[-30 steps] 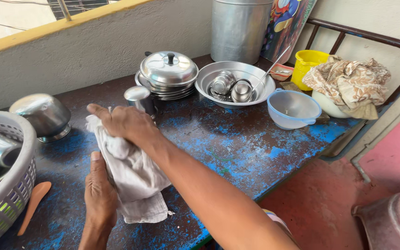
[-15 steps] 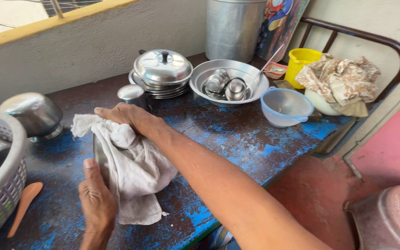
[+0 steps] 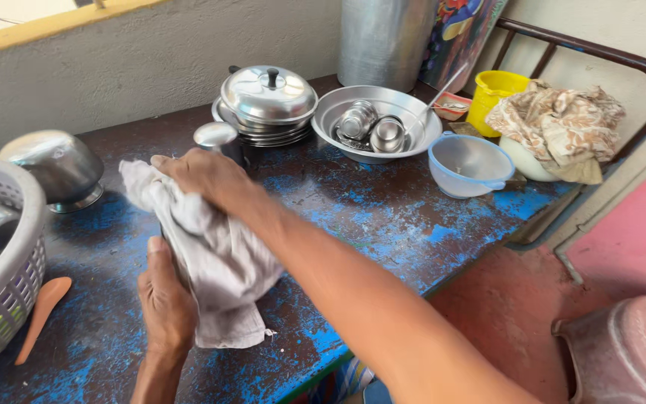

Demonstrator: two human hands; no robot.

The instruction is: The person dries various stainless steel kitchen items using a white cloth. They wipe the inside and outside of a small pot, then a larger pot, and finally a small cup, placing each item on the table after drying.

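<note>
item: steel plate (image 3: 164,241), edge-up over the bench (image 3: 353,217), mostly wrapped in grey cloth (image 3: 218,254). left hand (image 3: 164,303) grip clamped on plate; right hand (image 3: 207,178) pressed on cloth. risk, judged: wet steel slipping, clattering down.

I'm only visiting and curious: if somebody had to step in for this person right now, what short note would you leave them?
Left hand: grips a flat metal dish from below; the dish is almost hidden by the cloth.
Right hand: presses the white cloth over the dish's top.
Around: basket at left holding steel items, orange spoon on the blue table, lidded pot, bowl of steel cups.
Done: cloth is on the dish.
Left: whether it is wiped dry cannot be seen.
</note>
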